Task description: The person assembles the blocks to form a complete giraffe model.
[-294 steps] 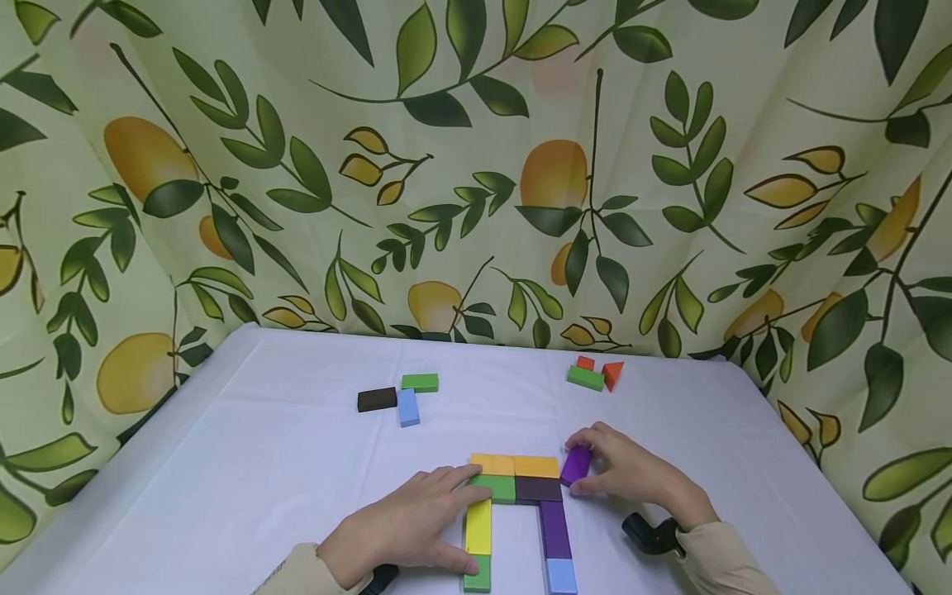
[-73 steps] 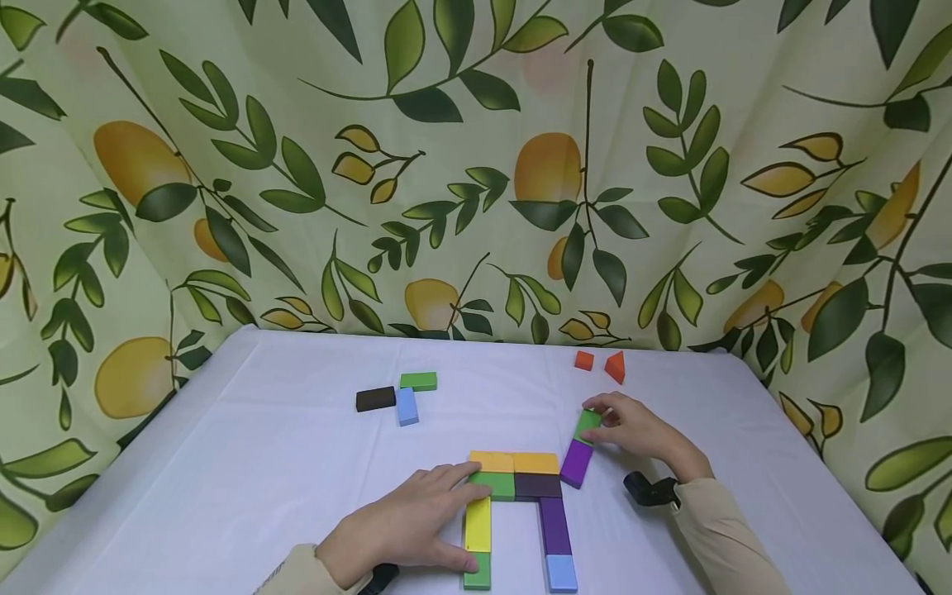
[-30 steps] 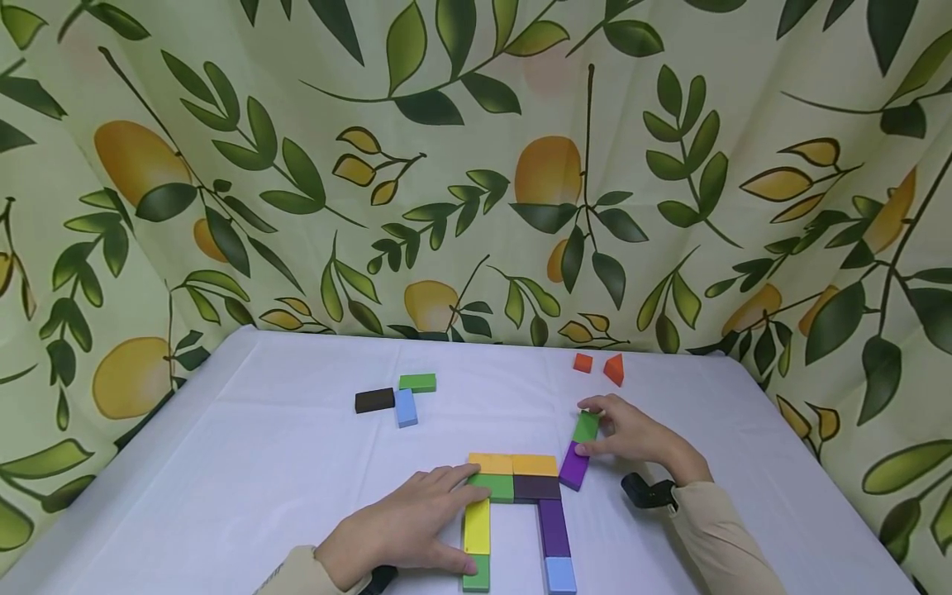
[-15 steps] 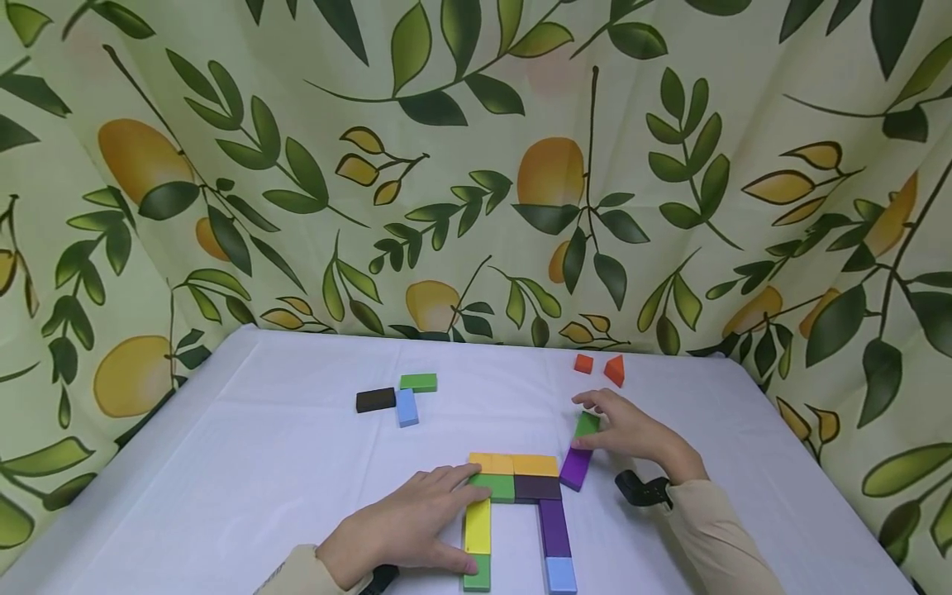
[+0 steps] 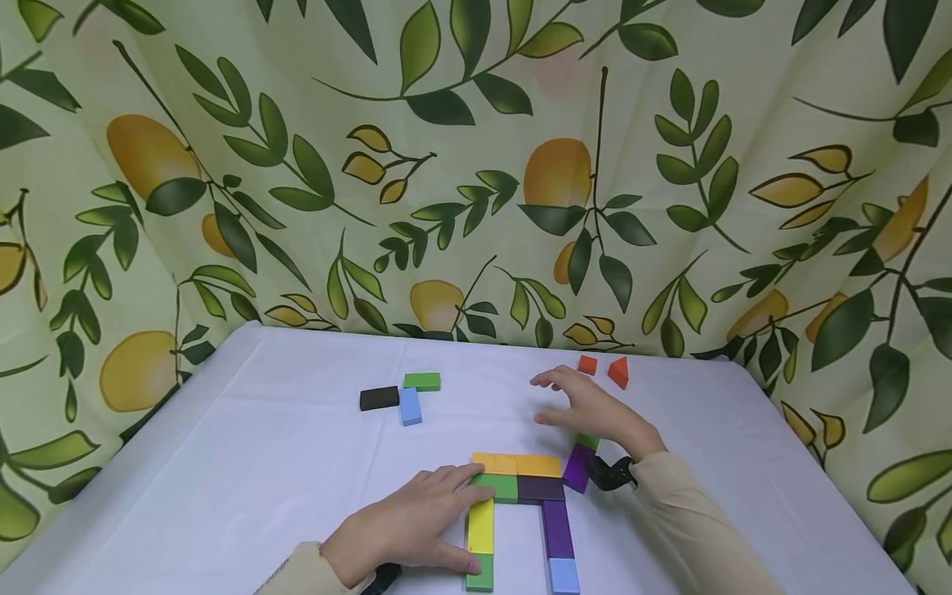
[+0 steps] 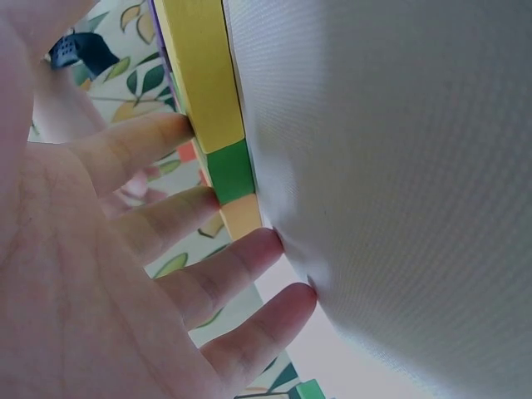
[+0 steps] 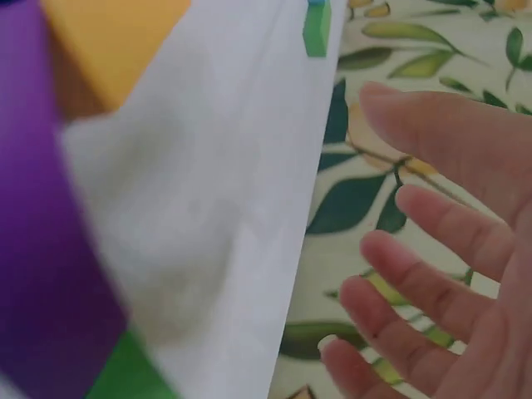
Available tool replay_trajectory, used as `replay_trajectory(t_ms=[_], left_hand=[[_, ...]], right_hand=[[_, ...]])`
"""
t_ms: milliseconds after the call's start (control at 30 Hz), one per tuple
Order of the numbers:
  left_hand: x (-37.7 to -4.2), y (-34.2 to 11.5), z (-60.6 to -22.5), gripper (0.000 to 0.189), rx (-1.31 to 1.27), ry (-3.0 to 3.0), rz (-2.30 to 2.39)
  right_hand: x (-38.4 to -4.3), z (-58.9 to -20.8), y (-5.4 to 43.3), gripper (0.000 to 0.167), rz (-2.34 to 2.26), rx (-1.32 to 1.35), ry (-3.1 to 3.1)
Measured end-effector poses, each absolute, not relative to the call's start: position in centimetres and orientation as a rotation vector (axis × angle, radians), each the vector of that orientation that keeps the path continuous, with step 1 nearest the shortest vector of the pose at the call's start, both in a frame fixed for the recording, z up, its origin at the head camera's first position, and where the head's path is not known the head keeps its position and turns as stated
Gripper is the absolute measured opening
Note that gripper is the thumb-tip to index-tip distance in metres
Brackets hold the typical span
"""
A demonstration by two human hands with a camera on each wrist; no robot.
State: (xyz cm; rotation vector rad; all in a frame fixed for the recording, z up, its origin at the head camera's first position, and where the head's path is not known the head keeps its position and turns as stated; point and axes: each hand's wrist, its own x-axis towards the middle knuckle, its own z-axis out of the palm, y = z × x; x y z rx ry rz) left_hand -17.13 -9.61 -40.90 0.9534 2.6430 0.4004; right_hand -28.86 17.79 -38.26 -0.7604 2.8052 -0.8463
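Flat toy blocks form an arch shape: two orange-yellow blocks (image 5: 494, 464) along the top, a green block (image 5: 506, 488) and a dark block (image 5: 540, 488) below them. The left leg is a yellow block (image 5: 481, 526) over a green block (image 5: 480, 573); the right leg is a purple block (image 5: 558, 529) over a light blue block (image 5: 564, 576). My left hand (image 5: 409, 522) rests along the left side, fingertips and thumb touching blocks. From the top right corner slants a second purple block (image 5: 577, 469), with a green one (image 5: 587, 441) partly hidden beyond it. My right hand (image 5: 595, 406) hovers with nothing in its spread fingers.
At the back left lie a black block (image 5: 379, 398), a light blue block (image 5: 411, 406) and a green block (image 5: 422, 382). An orange-red cube (image 5: 587, 364) and a triangular piece (image 5: 619, 373) lie at the back right. A leaf-patterned curtain (image 5: 461, 231) hangs behind the white table (image 5: 283, 446).
Earlier, my right hand held the purple block at the arch's corner, then set the green block against its far end. It has now let go and moved leftward. My left hand stays put.
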Motion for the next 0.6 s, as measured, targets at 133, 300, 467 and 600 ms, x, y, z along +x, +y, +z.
replay_trajectory(t_ms=[133,300,467,600], left_hand=[[-17.2,-9.7,-40.9,0.075,0.967,2.648,0.392],[-17.2,-9.7,-40.9,0.075,0.973,2.648,0.39],[-17.2,-9.7,-40.9,0.074,0.965,2.634,0.398],[-17.2,-9.9,-41.0,0.074,0.974,2.634,0.4]], right_hand=[[-29.5,-38.0,16.1,0.051,-0.824,-0.815,2.794],[-30.4,-38.1,14.4,0.047,-0.763,-0.894,2.79],[-30.9,-38.0,12.7,0.047,-0.734,-0.934,2.768],[-31.4,-38.0,11.4,0.047,-0.71,-0.968,2.76]])
